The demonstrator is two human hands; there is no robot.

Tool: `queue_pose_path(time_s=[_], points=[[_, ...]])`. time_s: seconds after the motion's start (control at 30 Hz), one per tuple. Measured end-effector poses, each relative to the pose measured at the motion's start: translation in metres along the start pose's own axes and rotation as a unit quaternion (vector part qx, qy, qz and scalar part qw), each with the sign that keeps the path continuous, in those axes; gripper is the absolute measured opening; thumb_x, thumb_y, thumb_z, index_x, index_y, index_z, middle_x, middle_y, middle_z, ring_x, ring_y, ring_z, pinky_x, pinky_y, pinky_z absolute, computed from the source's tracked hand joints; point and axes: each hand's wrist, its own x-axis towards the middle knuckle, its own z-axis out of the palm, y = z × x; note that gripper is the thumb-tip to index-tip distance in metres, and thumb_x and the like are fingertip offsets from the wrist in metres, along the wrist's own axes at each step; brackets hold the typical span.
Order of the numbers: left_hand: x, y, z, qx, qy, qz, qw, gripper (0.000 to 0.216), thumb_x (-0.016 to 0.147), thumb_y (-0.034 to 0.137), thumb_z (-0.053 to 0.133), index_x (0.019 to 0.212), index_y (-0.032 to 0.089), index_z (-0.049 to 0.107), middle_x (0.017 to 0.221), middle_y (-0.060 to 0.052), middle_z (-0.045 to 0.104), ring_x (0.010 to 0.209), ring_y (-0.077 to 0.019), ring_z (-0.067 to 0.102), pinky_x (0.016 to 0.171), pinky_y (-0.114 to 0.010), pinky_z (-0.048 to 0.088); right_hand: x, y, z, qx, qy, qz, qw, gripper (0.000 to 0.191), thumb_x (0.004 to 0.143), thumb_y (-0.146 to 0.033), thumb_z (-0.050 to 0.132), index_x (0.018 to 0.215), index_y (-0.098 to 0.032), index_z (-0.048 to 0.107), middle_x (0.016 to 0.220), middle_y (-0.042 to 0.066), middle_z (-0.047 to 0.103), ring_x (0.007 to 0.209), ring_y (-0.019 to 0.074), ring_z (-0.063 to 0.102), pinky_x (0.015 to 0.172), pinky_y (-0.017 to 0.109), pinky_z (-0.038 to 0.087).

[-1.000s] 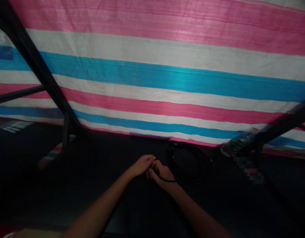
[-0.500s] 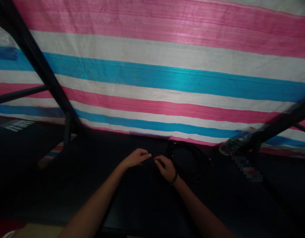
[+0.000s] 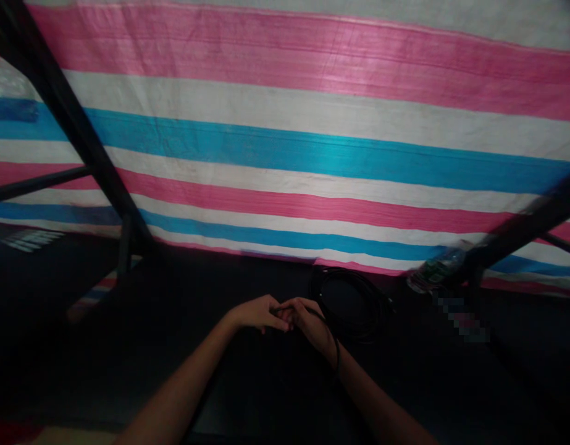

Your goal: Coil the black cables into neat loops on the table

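My left hand (image 3: 261,313) and my right hand (image 3: 309,318) meet low in the middle of the view, fingertips close together. A thin black cable (image 3: 333,340) runs from the left fingers across the back of my right hand and loops down past the wrist. Both hands are closed on it. Just beyond my right hand, a coil of black cable (image 3: 377,315) lies on the dark tabletop (image 3: 196,278). Whether the held cable joins the coil cannot be made out in the dim light.
A striped plastic sheet (image 3: 285,142) hangs behind the table. Dark metal posts stand at left (image 3: 81,136) and right (image 3: 520,235). A clear bottle with a green label (image 3: 435,272) lies by the right post. White parallel marks (image 3: 32,240) show on a dark surface at far left.
My hands have come together and slightly lower, from a small gap apart. The black cable now shows plainly between the fingers and across my right hand.
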Motion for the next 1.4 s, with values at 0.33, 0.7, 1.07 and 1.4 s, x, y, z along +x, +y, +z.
queue_pose_path(time_s=[0.33, 0.7, 1.07, 1.4], points=[[-0.013, 0.004, -0.015, -0.033, 0.039, -0.063, 0.997, 0.05, 0.066, 0.063, 0.072, 0.07, 0.017, 0.054, 0.06, 0.004, 0.05, 0.047, -0.0087, 0.048, 0.043, -0.02, 0.039, 0.016, -0.029, -0.034, 0.114, 0.258, -0.089, 0.955, 0.036, 0.08, -0.049, 0.07, 0.09, -0.015, 0.07, 0.075, 0.006, 0.072, 0.066, 0.0174, 0.07, 0.056, 0.026, 0.05], [-0.004, -0.006, -0.022, 0.031, 0.141, -0.028, 0.989, 0.063, 0.079, 0.077, 0.043, 0.067, 0.016, 0.054, 0.055, 0.003, 0.048, 0.045, -0.0092, 0.043, 0.042, -0.02, 0.032, 0.008, -0.026, -0.036, -0.113, 0.159, -0.103, 0.975, 0.049, 0.086, -0.038, 0.063, 0.131, -0.02, 0.052, 0.095, 0.007, 0.072, 0.072, 0.0169, 0.068, 0.062, 0.029, 0.051], [-0.001, 0.0, 0.005, 0.095, -0.066, -0.006, 0.993, 0.057, 0.079, 0.07, 0.054, 0.061, 0.017, 0.059, 0.052, 0.001, 0.051, 0.042, -0.0089, 0.041, 0.041, -0.021, 0.029, 0.002, -0.002, -0.025, -0.126, -0.112, 0.073, 0.983, 0.054, 0.085, -0.064, 0.053, 0.077, -0.013, 0.068, 0.054, 0.001, 0.062, 0.041, 0.0088, 0.05, 0.042, 0.019, 0.034], [-0.01, -0.004, -0.012, 0.065, -0.013, -0.078, 0.995, 0.046, 0.068, 0.061, 0.07, 0.061, 0.017, 0.059, 0.055, 0.001, 0.055, 0.039, -0.0092, 0.042, 0.038, -0.022, 0.03, 0.008, -0.007, -0.029, -0.172, 0.017, 0.011, 0.985, 0.035, 0.082, -0.049, 0.063, 0.075, -0.015, 0.065, 0.048, -0.007, 0.04, 0.042, 0.0063, 0.031, 0.042, 0.02, 0.021]])
